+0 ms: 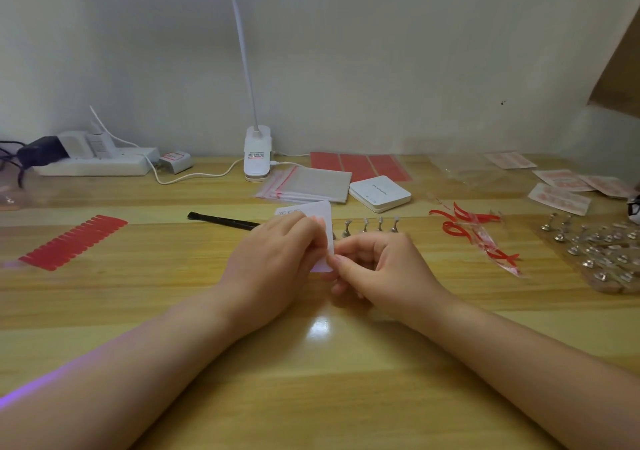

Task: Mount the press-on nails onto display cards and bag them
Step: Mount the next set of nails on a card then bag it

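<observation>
A white display card (320,215) stands tilted in the middle of the table, held along its left side by my left hand (277,259). My right hand (377,266) pinches the card's lower right edge with thumb and forefinger. Just behind the hands a short row of silver nail stands (372,225) sits on the wood. A stack of white cards (380,193) and a pile of clear zip bags with red strips (304,183) lie further back. A strip of red press-on nails (74,242) lies at the left.
A black tool (223,220) lies left of the card. A white clip lamp (257,153) and a power strip (93,162) stand by the wall. Red adhesive sheets (360,165), red peeled strips (474,235), several more silver stands (602,252) and bagged sets (561,198) fill the right side.
</observation>
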The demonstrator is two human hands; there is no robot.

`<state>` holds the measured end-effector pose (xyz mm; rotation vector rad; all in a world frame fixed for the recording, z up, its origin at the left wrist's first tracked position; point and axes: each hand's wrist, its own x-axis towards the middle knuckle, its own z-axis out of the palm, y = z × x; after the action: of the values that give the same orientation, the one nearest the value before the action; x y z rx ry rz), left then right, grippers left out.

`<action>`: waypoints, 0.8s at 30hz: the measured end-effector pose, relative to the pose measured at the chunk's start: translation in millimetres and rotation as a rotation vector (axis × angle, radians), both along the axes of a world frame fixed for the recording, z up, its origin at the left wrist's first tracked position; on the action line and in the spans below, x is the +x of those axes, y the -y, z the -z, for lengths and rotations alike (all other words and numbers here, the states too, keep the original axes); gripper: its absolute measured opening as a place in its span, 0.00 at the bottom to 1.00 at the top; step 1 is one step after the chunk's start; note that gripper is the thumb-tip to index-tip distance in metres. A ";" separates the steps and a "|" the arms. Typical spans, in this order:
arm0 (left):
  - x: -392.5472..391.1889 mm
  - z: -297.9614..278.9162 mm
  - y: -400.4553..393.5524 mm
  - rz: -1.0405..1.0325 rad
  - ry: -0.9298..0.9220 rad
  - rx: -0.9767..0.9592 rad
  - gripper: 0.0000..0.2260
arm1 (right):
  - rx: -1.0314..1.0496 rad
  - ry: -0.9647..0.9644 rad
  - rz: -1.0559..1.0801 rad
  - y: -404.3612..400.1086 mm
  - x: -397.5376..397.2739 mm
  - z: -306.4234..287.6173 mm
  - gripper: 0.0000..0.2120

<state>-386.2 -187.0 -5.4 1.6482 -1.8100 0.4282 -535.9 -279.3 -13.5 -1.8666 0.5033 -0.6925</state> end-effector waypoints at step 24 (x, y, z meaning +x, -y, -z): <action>-1.5 5.8 0.3 -0.017 0.004 -0.029 0.15 | 0.205 0.093 0.095 4.8 4.0 -1.3 0.05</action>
<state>-387.6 -187.3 -11.1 1.6458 -1.7859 0.4637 -531.9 -284.1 -12.3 -1.6199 0.5833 -0.7587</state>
